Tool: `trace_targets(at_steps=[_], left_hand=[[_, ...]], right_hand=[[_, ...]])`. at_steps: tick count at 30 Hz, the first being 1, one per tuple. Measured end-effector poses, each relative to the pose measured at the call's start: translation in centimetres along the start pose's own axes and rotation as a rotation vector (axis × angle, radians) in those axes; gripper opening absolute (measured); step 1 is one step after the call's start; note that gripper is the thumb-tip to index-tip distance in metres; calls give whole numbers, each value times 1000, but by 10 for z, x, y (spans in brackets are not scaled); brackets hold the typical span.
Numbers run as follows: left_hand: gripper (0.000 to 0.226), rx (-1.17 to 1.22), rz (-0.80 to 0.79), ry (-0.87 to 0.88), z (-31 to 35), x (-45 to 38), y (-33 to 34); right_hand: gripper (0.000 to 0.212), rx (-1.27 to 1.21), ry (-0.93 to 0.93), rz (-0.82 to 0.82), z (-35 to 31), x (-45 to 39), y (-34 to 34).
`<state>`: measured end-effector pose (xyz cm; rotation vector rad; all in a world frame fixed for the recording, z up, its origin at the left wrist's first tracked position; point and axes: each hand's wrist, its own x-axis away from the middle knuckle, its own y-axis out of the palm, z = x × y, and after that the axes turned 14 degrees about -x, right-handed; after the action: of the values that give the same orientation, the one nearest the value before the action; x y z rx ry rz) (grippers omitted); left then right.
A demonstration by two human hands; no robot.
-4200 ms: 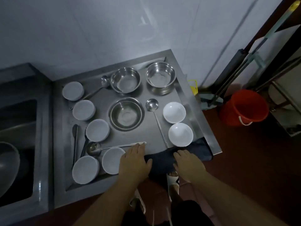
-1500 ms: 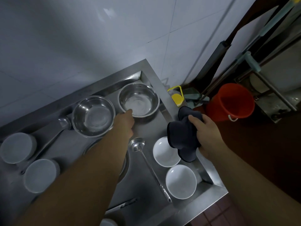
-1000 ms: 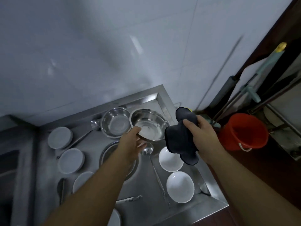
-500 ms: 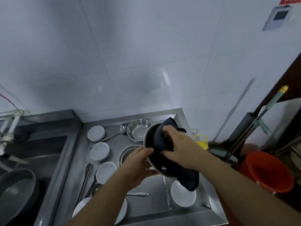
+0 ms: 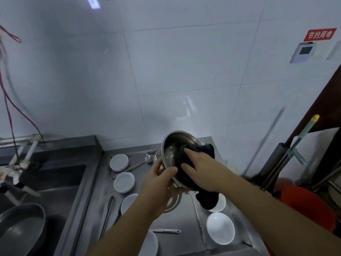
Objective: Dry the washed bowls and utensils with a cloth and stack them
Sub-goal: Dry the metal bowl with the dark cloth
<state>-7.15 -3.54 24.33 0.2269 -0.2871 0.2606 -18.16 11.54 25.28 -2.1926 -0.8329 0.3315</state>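
I hold a steel bowl tilted up above the draining board. My left hand grips its lower rim. My right hand presses a dark cloth into the bowl's inside, and a tail of cloth hangs below. On the board lie white bowls, some upside down, some upright. A ladle and a spoon lie flat near them. Another steel bowl is mostly hidden under my left hand.
A sink with a dark pan lies to the left. An orange bucket and mop handles stand on the floor at the right. The tiled wall rises right behind the board.
My left hand picked the steel bowl from the back of the board and lifted it. My right hand brought the cloth into the bowl. The view tilted up toward the wall.
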Motion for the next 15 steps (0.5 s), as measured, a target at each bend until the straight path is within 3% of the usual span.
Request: trace_targets(at_steps=[2, 6, 11, 15], left_hand=[[38, -20, 13, 39, 5, 2, -16], [41, -30, 26, 82, 10, 7, -47], [46, -78, -41, 73, 14, 21, -73], [45, -138, -125, 18, 12, 30, -87]], right_hand=[[69, -82, 87, -31, -25, 1, 14], [45, -190, 156, -15, -64, 9, 37], [31, -453, 85, -24, -85, 18, 60], [40, -504, 9, -86, -88, 17, 73]])
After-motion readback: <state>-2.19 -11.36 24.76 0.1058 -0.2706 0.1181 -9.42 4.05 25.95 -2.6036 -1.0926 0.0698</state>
